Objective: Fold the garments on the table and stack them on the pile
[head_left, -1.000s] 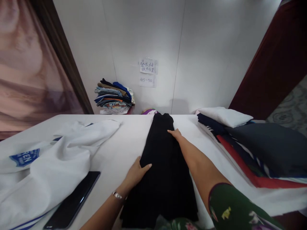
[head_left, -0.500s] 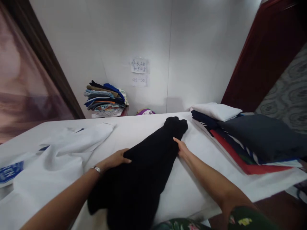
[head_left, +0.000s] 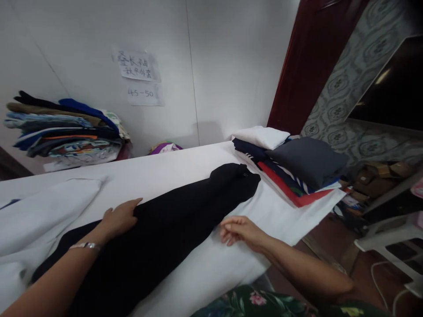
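A black garment [head_left: 178,215] lies lengthwise across the white-covered table, its narrower end with a small pale mark pointing to the right. My left hand [head_left: 120,216], with a silver bracelet at the wrist, is closed on the garment's far edge, toward its left part. Just off the near edge is my right hand [head_left: 241,231], its fingers curled in and nothing visible in them. A loosely spread white garment [head_left: 49,207] lies beyond my left arm. The garment's lower left part is partly covered by my left forearm.
A stack of folded clothes [head_left: 304,160] sits at the table's right end. Another clothes pile [head_left: 72,132] is at the back left, near a purple bundle [head_left: 165,147]. Handwritten paper signs [head_left: 139,66] hang on the wall. A white stool [head_left: 393,242] stands at right.
The view has swung to the right. The black garment now lies more stretched out toward the right. My right hand has come off its near edge and curled; my left stays at the far edge.
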Demonstrator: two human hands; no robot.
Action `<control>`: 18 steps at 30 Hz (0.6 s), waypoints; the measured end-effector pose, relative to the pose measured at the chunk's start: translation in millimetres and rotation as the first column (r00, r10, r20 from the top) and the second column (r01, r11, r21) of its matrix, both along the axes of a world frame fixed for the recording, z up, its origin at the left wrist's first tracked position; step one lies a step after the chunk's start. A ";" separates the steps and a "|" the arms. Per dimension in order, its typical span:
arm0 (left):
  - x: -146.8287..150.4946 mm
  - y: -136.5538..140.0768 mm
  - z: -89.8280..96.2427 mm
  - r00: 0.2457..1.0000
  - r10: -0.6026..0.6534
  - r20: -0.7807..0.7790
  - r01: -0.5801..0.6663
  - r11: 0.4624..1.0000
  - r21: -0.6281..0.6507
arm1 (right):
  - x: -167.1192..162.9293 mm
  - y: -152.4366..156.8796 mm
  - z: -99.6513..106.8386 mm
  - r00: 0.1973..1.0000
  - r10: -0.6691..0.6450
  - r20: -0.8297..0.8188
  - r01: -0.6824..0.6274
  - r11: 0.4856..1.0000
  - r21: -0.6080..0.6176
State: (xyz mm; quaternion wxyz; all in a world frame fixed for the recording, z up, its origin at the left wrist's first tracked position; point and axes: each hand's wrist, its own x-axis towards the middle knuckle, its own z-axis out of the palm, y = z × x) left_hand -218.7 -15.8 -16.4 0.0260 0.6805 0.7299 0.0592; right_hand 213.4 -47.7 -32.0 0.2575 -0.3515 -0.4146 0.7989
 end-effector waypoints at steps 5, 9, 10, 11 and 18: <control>56.8 -28.4 -7.1 0.988 -0.120 -0.101 0.131 0.985 0.112 | 20.6 33.9 40.5 0.908 -0.409 0.090 0.207 0.625 0.753; 95.5 -46.3 -16.5 0.978 -0.192 -0.083 0.195 0.980 0.031 | 8.7 97.2 70.5 0.835 -0.529 0.149 -0.060 0.182 0.981; 99.8 -49.4 -19.1 0.978 -0.189 -0.086 0.191 0.981 0.019 | 5.5 114.6 72.0 0.810 -0.543 0.222 -0.166 0.150 0.975; 102.4 -52.0 -21.2 0.979 -0.184 -0.092 0.187 0.982 0.017 | 3.7 131.3 70.2 0.772 -0.557 0.306 -0.272 0.146 0.951; 107.0 -61.7 -27.5 0.991 -0.120 -0.060 0.124 0.990 0.067 | 44.6 197.6 -0.8 0.307 -0.502 0.808 -0.495 0.642 0.586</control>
